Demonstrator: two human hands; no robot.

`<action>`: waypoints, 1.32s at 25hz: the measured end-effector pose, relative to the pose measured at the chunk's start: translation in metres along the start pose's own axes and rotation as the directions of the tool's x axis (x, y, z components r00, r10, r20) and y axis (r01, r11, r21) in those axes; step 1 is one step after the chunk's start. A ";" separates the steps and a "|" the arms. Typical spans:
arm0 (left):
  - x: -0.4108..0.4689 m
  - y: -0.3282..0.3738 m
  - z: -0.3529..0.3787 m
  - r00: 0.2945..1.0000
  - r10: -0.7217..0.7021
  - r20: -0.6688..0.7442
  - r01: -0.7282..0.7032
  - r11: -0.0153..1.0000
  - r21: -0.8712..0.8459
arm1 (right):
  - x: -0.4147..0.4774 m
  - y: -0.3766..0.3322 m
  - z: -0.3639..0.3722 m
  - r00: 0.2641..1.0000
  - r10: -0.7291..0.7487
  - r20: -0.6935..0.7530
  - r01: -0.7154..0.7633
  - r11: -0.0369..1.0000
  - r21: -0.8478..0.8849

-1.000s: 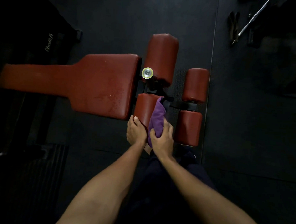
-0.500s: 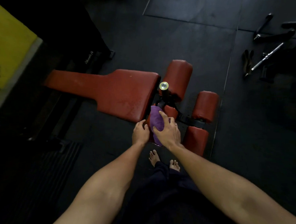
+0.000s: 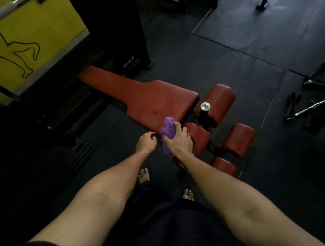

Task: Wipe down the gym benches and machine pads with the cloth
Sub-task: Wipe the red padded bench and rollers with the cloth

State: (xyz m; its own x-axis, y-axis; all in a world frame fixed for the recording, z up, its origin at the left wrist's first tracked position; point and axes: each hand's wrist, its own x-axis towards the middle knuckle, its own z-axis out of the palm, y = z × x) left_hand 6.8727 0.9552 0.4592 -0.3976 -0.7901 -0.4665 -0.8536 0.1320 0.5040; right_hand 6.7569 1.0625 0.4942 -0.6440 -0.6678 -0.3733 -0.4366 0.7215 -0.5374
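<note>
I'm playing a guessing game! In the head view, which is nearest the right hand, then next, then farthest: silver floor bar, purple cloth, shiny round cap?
1. The purple cloth, gripped in the right hand itself.
2. The shiny round cap, just beyond, up and to the right.
3. The silver bar, far off to the right.

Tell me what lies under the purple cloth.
The purple cloth overlaps the near edge of the red bench pad; the right hand grips it. The surface directly beneath is covered.
</note>
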 end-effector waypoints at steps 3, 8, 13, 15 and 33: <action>0.032 -0.009 -0.025 1.000 -0.001 0.006 0.001 1.000 0.009 | 0.026 -0.022 0.009 0.999 0.039 -0.031 -0.039 0.999 -0.018; 0.099 -0.012 -0.064 0.995 0.084 0.051 -0.085 0.996 0.019 | 0.075 -0.059 0.016 0.980 0.168 -0.109 -0.169 0.986 -0.001; 0.159 0.001 -0.076 0.974 0.183 0.136 -0.191 0.980 0.051 | 0.115 -0.081 0.007 0.944 0.257 -0.206 -0.260 0.966 0.016; 0.180 0.009 -0.075 0.965 0.200 0.168 -0.210 0.976 0.048 | 0.134 -0.080 0.001 0.934 0.280 -0.219 -0.284 0.959 0.017; 0.365 0.056 -0.010 0.919 0.288 0.268 -0.318 0.945 0.075 | 0.277 -0.015 0.075 0.994 0.085 -0.075 -0.108 0.909 -0.402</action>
State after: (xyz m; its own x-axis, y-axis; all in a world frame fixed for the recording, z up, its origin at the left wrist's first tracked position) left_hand 6.6829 0.6682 0.3240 -0.7014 -0.5278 -0.4790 -0.7058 0.4205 0.5701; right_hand 6.6325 0.8531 0.3418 -0.7242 -0.5882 -0.3598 -0.5797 0.8019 -0.1442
